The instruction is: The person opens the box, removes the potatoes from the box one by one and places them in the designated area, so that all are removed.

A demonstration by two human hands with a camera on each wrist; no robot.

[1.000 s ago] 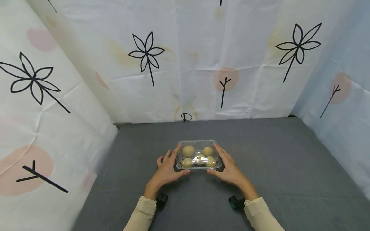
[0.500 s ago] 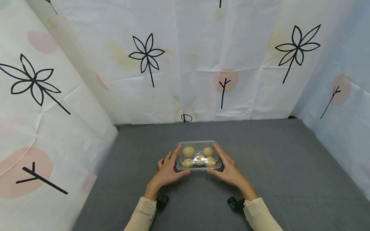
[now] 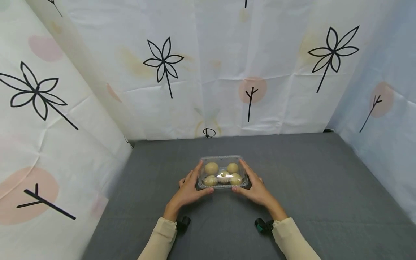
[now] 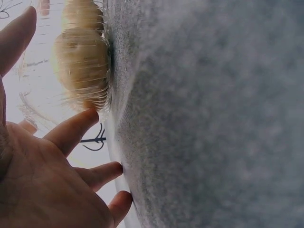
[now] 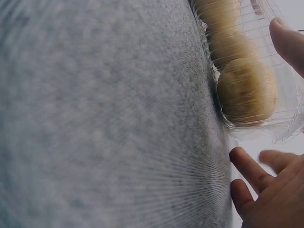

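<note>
A clear plastic clamshell box [image 3: 224,159] sits low over the grey cloth in the middle of the head view, its lid down. Several round, yellowish potatoes [image 3: 212,168] show through it. My left hand [image 3: 189,190] holds the box's left end, thumb at the front edge and index finger along the side. Mirroring it, my right hand [image 3: 256,190] holds the right end. The wrist views show potatoes [image 4: 81,59] behind the ribbed plastic wall, close to the cloth. Lower fingers [image 5: 249,166] of the right hand spread below the box's end, near the cloth.
Grey cloth [image 3: 308,180] covers the table around the box. White sheets [image 3: 221,54] printed with plants stand behind it and at both sides. Small black cameras [image 3: 264,225] are strapped at both wrists, near the cream sleeves [image 3: 162,234].
The box and both hands have shifted slightly away from the person, toward the back of the table. The hold on the box's ends looks the same.
</note>
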